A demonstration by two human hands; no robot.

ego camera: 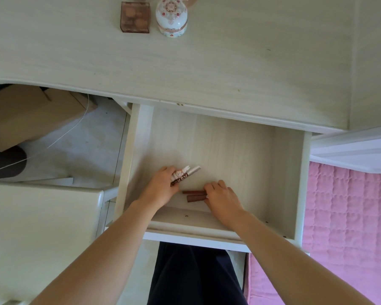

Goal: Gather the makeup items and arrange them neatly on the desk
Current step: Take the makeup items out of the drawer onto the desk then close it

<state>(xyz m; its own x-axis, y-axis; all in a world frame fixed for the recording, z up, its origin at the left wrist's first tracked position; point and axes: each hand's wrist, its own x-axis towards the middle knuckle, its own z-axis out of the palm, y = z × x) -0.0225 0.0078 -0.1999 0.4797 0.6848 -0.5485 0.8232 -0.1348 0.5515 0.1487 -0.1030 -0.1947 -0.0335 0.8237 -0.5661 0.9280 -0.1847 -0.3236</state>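
Both my hands are down inside the open drawer (229, 150) under the pale wooden desk (229, 62). My left hand (162, 189) grips a small bundle of white and brown makeup tubes (185, 174), whose ends stick out to the upper right. My right hand (223, 198) has its fingers curled on the right ends of two brown tubes (194, 195) lying side by side on the drawer floor. On the desk top at the back stand a brown palette box (135, 17) and a white floral jar (171, 17).
A pink quilted bed cover (348, 216) lies to the right of the drawer. Left of the drawer are a tiled floor, a cardboard box (31, 113) under the desk, a thin white cable (59, 140), and a pale surface (42, 234) at lower left.
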